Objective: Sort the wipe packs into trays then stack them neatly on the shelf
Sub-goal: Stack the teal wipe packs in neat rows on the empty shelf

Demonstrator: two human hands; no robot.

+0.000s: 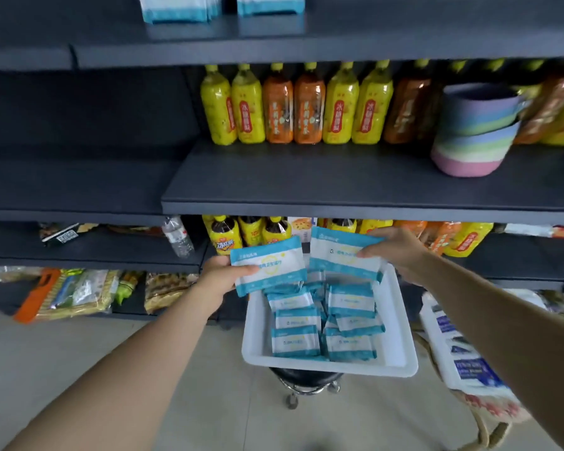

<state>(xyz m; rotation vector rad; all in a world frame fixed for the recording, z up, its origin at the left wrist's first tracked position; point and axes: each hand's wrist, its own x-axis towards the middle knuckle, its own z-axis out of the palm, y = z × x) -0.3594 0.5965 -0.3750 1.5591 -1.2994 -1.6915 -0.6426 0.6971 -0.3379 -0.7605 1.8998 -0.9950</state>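
A white tray [398, 340] rests on a black stool [306, 379] in front of the shelves and holds several blue-and-white wipe packs [295, 340]. My left hand [222, 276] grips one larger wipe pack [271, 265] by its left edge above the tray's far left corner. My right hand [394, 252] holds a second large wipe pack [342, 252] by its right edge above the tray's far right side. More wipe packs [179, 8] stand on the top shelf.
The middle dark shelf [306, 187] carries yellow and orange drink bottles [293, 105] at the back and stacked pastel bowls [472, 131] at right. Lower shelves hold bottles and snack bags. A woven basket [463, 362] with white packs stands on the floor at right.
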